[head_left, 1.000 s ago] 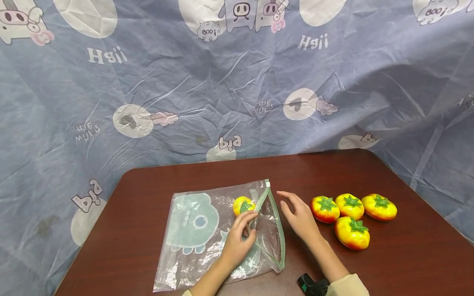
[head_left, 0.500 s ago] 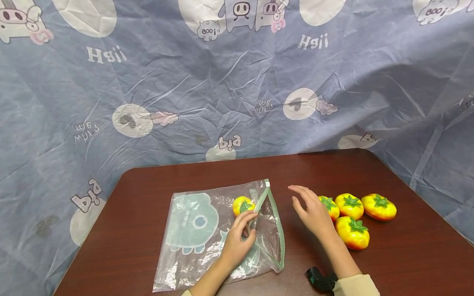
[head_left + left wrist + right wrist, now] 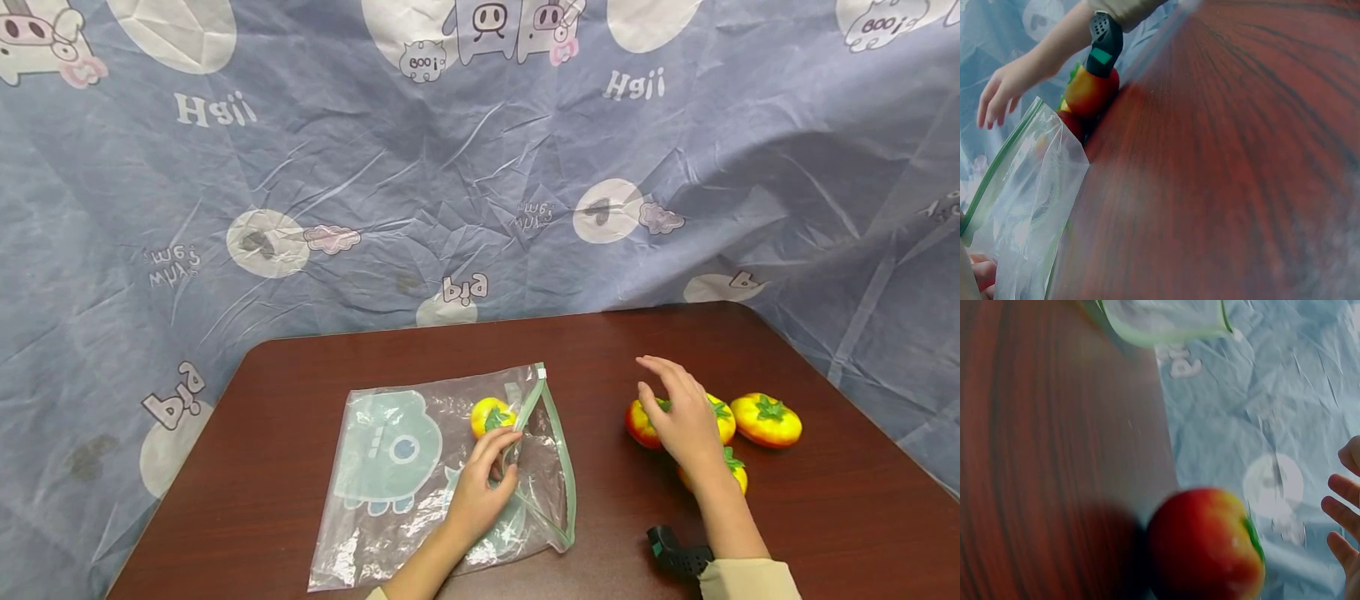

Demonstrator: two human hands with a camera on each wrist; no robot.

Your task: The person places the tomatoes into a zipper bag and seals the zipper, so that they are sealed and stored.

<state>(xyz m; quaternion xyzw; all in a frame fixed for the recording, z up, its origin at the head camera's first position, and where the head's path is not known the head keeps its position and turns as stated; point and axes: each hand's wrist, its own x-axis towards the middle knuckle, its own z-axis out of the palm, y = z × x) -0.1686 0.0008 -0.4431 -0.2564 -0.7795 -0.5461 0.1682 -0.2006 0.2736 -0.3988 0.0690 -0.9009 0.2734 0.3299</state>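
A clear zip bag point(image 3: 397, 525) with a green zip edge and a pale blue cartoon print lies on the table, its mouth gaping to the right. My left hand point(image 3: 480, 492) pinches the upper layer near that mouth; only bits of its fingers point(image 3: 985, 274) show in the left wrist view. Inside the bag sits one yellow persimmon-like fruit point(image 3: 489, 415). Over on the right, my right hand point(image 3: 686, 421) hovers above a group of similar yellow-red fruits point(image 3: 767, 419), fingers spread and holding nothing. It partly hides several of them. One fruit point(image 3: 1204, 547) looms large in the right wrist view.
The dark red-brown table point(image 3: 600, 350) ends at a blue printed cloth point(image 3: 480, 167) hanging behind it. A black device with a green patch point(image 3: 671, 554) is at my right wrist. The bag's white zip slider point(image 3: 542, 373) sits at the far corner of its mouth.
My right hand has moved right, from beside the bag's mouth to above the group of fruits. The left hand and the bag have stayed in place.
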